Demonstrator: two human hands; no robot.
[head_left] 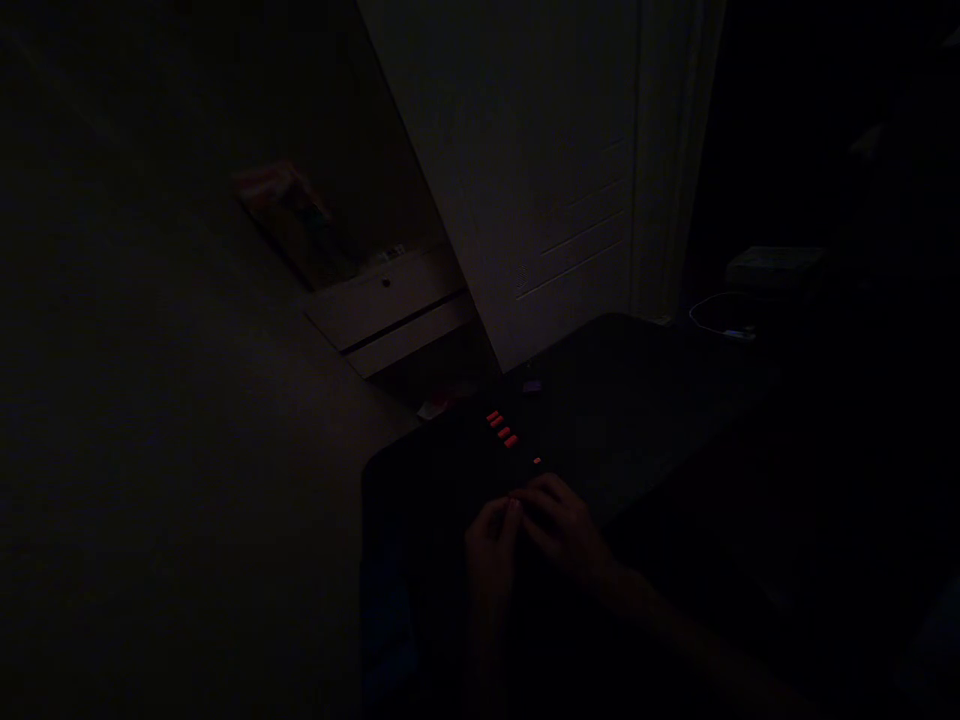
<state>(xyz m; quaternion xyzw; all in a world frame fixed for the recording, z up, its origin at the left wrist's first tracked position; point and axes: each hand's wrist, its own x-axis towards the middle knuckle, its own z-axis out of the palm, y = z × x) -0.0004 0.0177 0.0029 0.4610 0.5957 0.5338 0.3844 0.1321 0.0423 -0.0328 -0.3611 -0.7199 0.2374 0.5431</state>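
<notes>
The left hand and the right hand met at their fingertips over the near part of a dark table, fingers bent and drawn together. Whether they pinched some small thing I could not tell; the fingers and the gloom hid whatever lay between them.

Just beyond the hands lay four red blocks on the tabletop, set side by side in a slanting row that came down from upper left towards the hands. Each block's long axis ran from lower left to upper right, across the row. A smaller pale-orange piece lay between the row and the right hand, and a purple object farther off, near the table's far edge.

Behind the table, a pale drawer unit had a dark round knob; its contents did not show. At far right, a boxy shape and a white cable were dim, perhaps resting on something beyond the table.
</notes>
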